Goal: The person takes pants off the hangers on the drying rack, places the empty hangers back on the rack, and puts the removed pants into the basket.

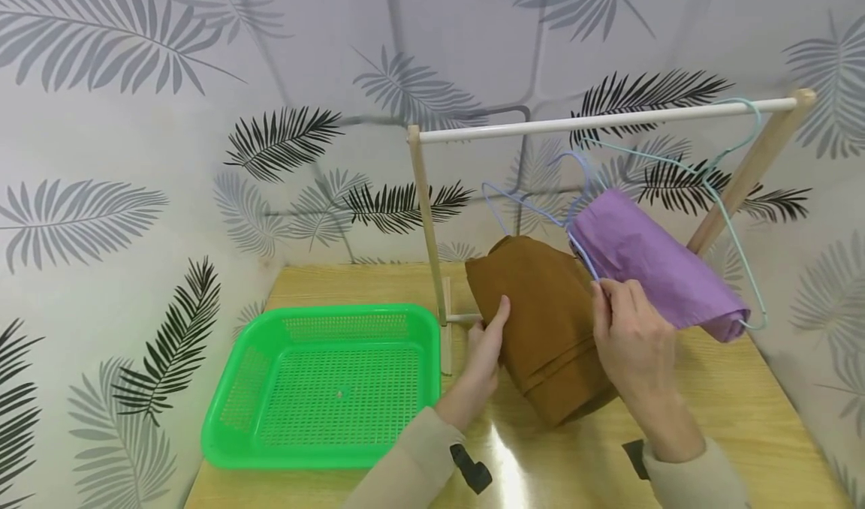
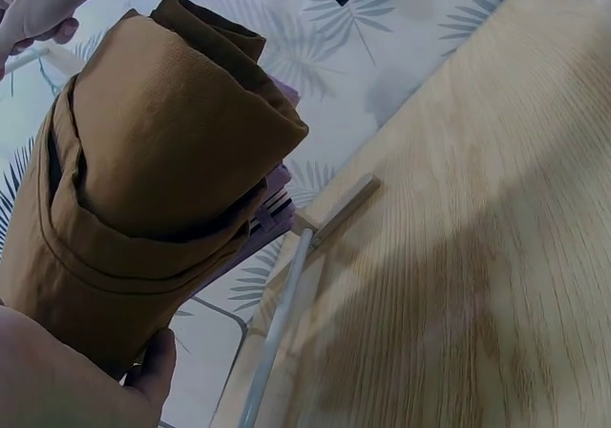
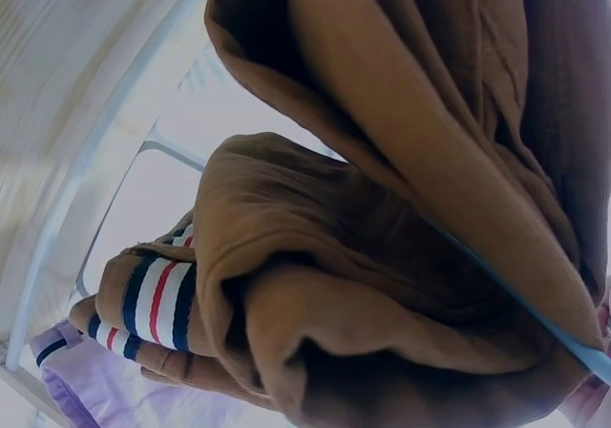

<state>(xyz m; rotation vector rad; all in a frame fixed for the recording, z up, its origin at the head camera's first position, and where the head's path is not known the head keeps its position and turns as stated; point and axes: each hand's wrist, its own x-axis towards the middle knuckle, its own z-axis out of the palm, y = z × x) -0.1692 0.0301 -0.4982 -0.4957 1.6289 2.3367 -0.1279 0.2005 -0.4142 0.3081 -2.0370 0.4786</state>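
The brown garment [image 1: 541,314] is draping over a blue hanger [image 1: 565,222] above the bench [image 1: 730,411], the left hand [image 1: 483,351] gripping its left edge and the right hand [image 1: 635,336] pinching the hanger near its right corner. The person is seemingly fitting the cloth onto the hanger, whose hook is standing free of the white rail [image 1: 513,129], so the next move is probably calling for evening the drape, then raising the hook over it. A purple garment [image 1: 655,265] is hanging rightward, and a green basket [image 1: 324,460] is sitting leftward.
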